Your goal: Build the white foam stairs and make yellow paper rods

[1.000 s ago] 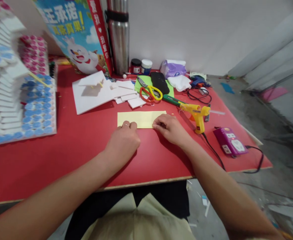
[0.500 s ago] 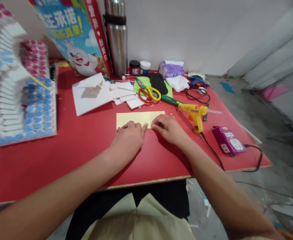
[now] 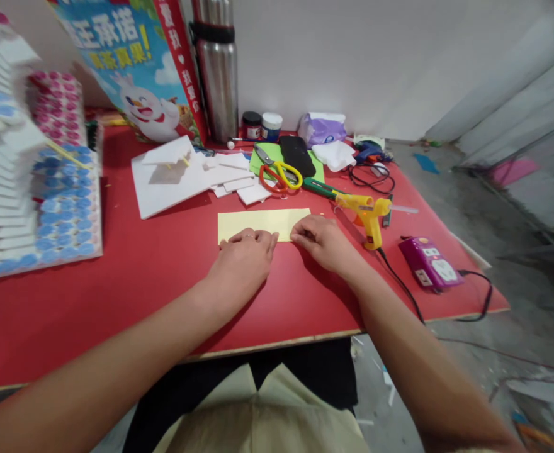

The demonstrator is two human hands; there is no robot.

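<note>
A pale yellow strip of paper (image 3: 258,222) lies flat on the red table (image 3: 116,283). My left hand (image 3: 243,261) rests on the strip's near edge, fingers curled and pressing down on it. My right hand (image 3: 322,242) presses the strip's right near corner with bent fingers close together. Both hands sit side by side, almost touching. A ring shows on my left hand.
A yellow glue gun (image 3: 369,217) stands right of my right hand, its cord running to a purple power strip (image 3: 429,263). Scissors (image 3: 279,173), white foam pieces (image 3: 182,173), a steel flask (image 3: 218,69), paint jars (image 3: 262,124) and stacked blue-and-pink trays (image 3: 31,182) lie behind and left.
My left hand slid right along the strip's near edge toward my right hand and its fingers stretched out a little. The strip stayed in place.
</note>
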